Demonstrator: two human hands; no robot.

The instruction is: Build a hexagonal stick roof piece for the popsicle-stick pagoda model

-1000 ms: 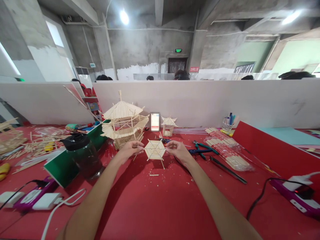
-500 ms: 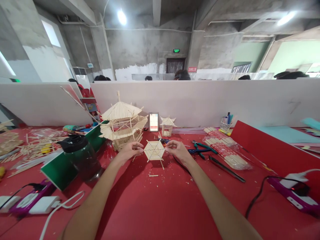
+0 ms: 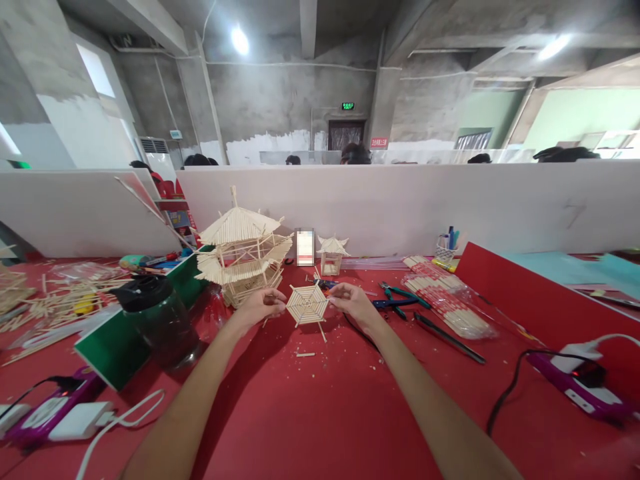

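A hexagonal wooden-stick panel (image 3: 307, 305), built in web-like rings around a centre, hangs over the red table between my two hands. My left hand (image 3: 261, 308) pinches its left corner between thumb and fingertips. At the right corner, the fingers of my right hand (image 3: 351, 305) are closed on it. One stick end juts out past the panel's lower edge. Below it lies a short loose stick (image 3: 305, 355). Behind my left hand stands a large two-tiered stick pavilion (image 3: 243, 250); a small stick pavilion (image 3: 331, 257) stands beyond the panel.
Pliers (image 3: 400, 298) and a long dark tool (image 3: 447, 338) lie to the right, near bagged sticks (image 3: 445, 297). A dark bottle (image 3: 160, 327) stands left beside a green board (image 3: 107, 347). Power strips (image 3: 580, 387) with cables sit at both sides. A phone (image 3: 305, 247) leans at the back.
The panel has tilted slightly, its left corner now lower than its right. Both hands keep their hold. The whole view has shifted a little.
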